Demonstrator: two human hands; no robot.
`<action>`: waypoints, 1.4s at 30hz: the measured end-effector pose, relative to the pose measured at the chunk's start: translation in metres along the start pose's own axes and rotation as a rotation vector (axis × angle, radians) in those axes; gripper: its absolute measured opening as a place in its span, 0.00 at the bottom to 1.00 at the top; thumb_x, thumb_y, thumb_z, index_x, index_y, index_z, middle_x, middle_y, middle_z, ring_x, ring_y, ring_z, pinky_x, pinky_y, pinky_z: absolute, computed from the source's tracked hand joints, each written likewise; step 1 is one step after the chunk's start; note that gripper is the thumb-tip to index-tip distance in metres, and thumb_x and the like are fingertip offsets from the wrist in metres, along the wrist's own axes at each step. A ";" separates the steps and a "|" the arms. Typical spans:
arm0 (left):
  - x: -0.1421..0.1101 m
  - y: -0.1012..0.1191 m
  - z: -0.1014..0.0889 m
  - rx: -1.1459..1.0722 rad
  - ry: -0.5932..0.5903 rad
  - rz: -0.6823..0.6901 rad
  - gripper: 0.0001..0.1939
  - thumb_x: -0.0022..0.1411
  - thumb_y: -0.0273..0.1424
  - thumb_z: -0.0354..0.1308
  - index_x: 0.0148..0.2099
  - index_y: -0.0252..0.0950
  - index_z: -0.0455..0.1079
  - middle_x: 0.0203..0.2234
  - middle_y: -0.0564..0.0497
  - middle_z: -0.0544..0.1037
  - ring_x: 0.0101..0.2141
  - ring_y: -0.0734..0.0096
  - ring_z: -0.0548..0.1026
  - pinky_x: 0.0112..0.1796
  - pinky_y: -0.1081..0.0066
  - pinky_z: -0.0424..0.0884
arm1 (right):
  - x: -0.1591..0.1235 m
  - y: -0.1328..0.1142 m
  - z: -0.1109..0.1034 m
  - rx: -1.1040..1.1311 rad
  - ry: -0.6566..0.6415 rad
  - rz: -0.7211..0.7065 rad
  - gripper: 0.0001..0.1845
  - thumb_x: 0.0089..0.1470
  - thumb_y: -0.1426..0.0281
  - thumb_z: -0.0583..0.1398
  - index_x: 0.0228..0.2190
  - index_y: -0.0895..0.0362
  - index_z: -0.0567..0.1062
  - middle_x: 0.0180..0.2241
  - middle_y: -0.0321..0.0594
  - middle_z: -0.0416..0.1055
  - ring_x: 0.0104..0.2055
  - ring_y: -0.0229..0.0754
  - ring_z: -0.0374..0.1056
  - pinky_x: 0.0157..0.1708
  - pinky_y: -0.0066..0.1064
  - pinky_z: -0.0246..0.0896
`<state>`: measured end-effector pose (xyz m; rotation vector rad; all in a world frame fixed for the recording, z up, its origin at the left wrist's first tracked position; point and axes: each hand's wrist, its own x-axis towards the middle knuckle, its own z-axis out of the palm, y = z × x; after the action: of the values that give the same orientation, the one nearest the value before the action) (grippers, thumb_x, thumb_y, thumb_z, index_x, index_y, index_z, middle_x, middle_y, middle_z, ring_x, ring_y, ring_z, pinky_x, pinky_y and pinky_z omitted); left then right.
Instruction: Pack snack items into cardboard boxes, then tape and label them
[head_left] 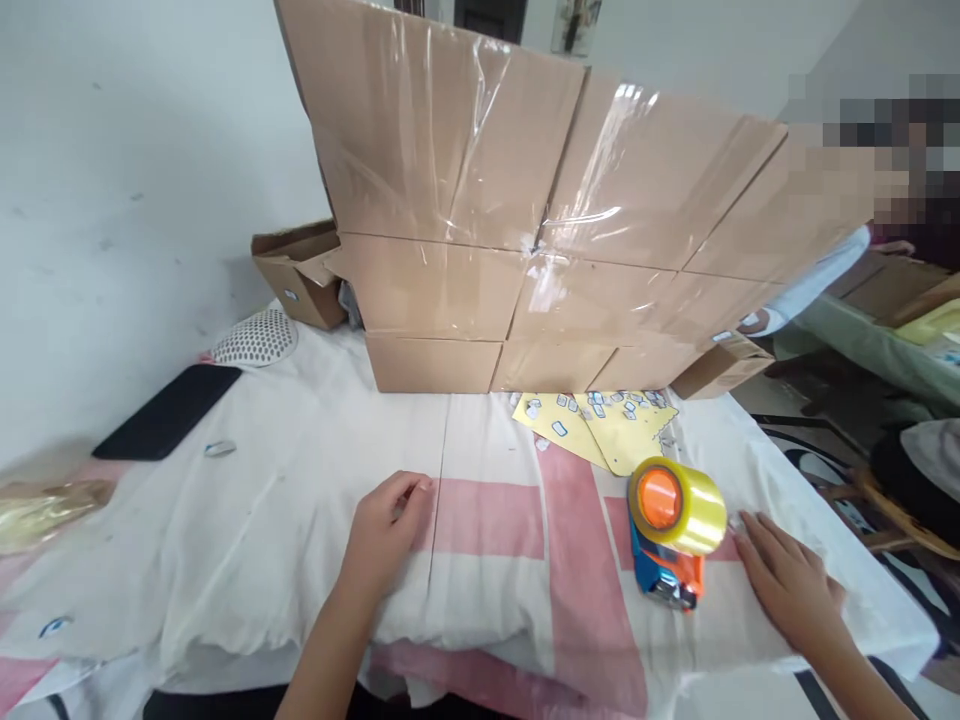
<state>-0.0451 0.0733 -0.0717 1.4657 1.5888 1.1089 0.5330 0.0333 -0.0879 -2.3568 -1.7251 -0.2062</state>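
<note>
My left hand (385,535) rests on the white and pink cloth (487,520) with its fingers curled loosely and nothing in it. My right hand (787,580) lies flat on the cloth with fingers stretched out, just right of a tape dispenser (671,530). The dispenser is blue and orange with a yellowish roll of clear tape and lies on the cloth untouched. Behind stands a stack of taped cardboard boxes (525,220), leaning towards me.
Yellow sticker sheets (600,420) lie in front of the boxes. A black flat object (169,410) and a white perforated disc (255,338) lie at the left. An open small box (296,270) stands at the back left. Another person is at the far right.
</note>
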 end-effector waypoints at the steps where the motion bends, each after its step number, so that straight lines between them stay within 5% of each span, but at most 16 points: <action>1: 0.000 0.001 0.000 0.001 -0.010 0.008 0.16 0.69 0.44 0.53 0.37 0.40 0.76 0.35 0.53 0.81 0.37 0.67 0.76 0.40 0.69 0.69 | -0.011 -0.001 0.000 -0.016 0.008 0.025 0.31 0.59 0.48 0.48 0.51 0.51 0.77 0.57 0.51 0.73 0.58 0.69 0.68 0.50 0.63 0.65; 5: -0.001 -0.005 -0.001 -0.010 0.031 0.009 0.17 0.68 0.45 0.54 0.38 0.40 0.77 0.36 0.52 0.81 0.38 0.65 0.77 0.41 0.68 0.70 | -0.023 -0.019 -0.010 0.022 -0.052 0.083 0.27 0.61 0.52 0.47 0.44 0.56 0.76 0.44 0.53 0.78 0.46 0.60 0.75 0.43 0.48 0.70; 11: -0.004 -0.012 -0.007 -0.024 0.105 -0.081 0.17 0.63 0.48 0.57 0.40 0.42 0.78 0.38 0.52 0.82 0.42 0.61 0.78 0.45 0.66 0.71 | -0.022 -0.033 -0.030 0.202 -0.014 0.174 0.17 0.58 0.57 0.52 0.36 0.53 0.75 0.31 0.46 0.79 0.34 0.53 0.75 0.35 0.39 0.66; 15: -0.005 -0.011 -0.006 0.020 0.102 -0.145 0.15 0.62 0.47 0.57 0.41 0.44 0.78 0.38 0.54 0.83 0.43 0.61 0.78 0.44 0.66 0.71 | -0.045 -0.023 -0.038 0.232 0.014 0.239 0.19 0.61 0.58 0.51 0.42 0.54 0.76 0.32 0.43 0.79 0.34 0.49 0.75 0.38 0.38 0.67; 19: -0.004 -0.010 -0.003 0.024 0.081 -0.141 0.17 0.60 0.48 0.58 0.41 0.43 0.79 0.39 0.53 0.83 0.42 0.60 0.79 0.44 0.64 0.73 | -0.047 -0.025 -0.040 0.155 -0.049 0.128 0.24 0.63 0.58 0.52 0.53 0.54 0.76 0.43 0.46 0.78 0.37 0.49 0.75 0.42 0.41 0.69; 23: -0.002 -0.012 -0.002 0.052 0.057 -0.105 0.18 0.60 0.49 0.58 0.41 0.43 0.79 0.39 0.52 0.83 0.42 0.59 0.79 0.44 0.64 0.73 | -0.017 -0.037 -0.033 0.105 -0.077 0.047 0.24 0.63 0.57 0.52 0.54 0.51 0.76 0.56 0.48 0.69 0.48 0.53 0.74 0.46 0.43 0.69; 30: -0.003 -0.011 -0.002 0.016 0.021 -0.072 0.17 0.63 0.48 0.56 0.40 0.42 0.78 0.38 0.52 0.83 0.41 0.60 0.79 0.42 0.67 0.71 | 0.048 -0.058 -0.033 0.214 0.021 0.051 0.17 0.59 0.55 0.54 0.35 0.56 0.72 0.34 0.45 0.73 0.31 0.47 0.69 0.34 0.39 0.64; 35: -0.002 -0.009 0.000 0.012 0.014 -0.018 0.16 0.65 0.45 0.55 0.40 0.40 0.78 0.36 0.52 0.83 0.39 0.63 0.78 0.42 0.67 0.70 | 0.115 -0.107 -0.057 0.299 0.076 -0.051 0.15 0.53 0.55 0.60 0.30 0.54 0.70 0.29 0.39 0.71 0.31 0.42 0.66 0.33 0.34 0.60; 38: -0.001 -0.007 0.000 -0.003 -0.017 0.014 0.16 0.66 0.43 0.54 0.40 0.39 0.77 0.36 0.51 0.82 0.38 0.63 0.77 0.41 0.67 0.70 | 0.148 -0.141 -0.075 0.276 -0.027 -0.156 0.13 0.48 0.59 0.65 0.26 0.54 0.71 0.24 0.35 0.67 0.28 0.40 0.63 0.31 0.33 0.55; 42: -0.004 -0.003 -0.003 -0.040 -0.060 0.035 0.16 0.67 0.43 0.53 0.42 0.39 0.77 0.38 0.48 0.82 0.39 0.62 0.77 0.42 0.66 0.71 | 0.165 -0.173 -0.091 0.226 -0.225 -0.103 0.06 0.46 0.67 0.65 0.29 0.55 0.75 0.19 0.33 0.67 0.24 0.40 0.63 0.28 0.33 0.54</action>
<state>-0.0490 0.0686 -0.0738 1.4914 1.4974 1.1000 0.4194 0.2134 0.0549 -2.1981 -1.8597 0.2359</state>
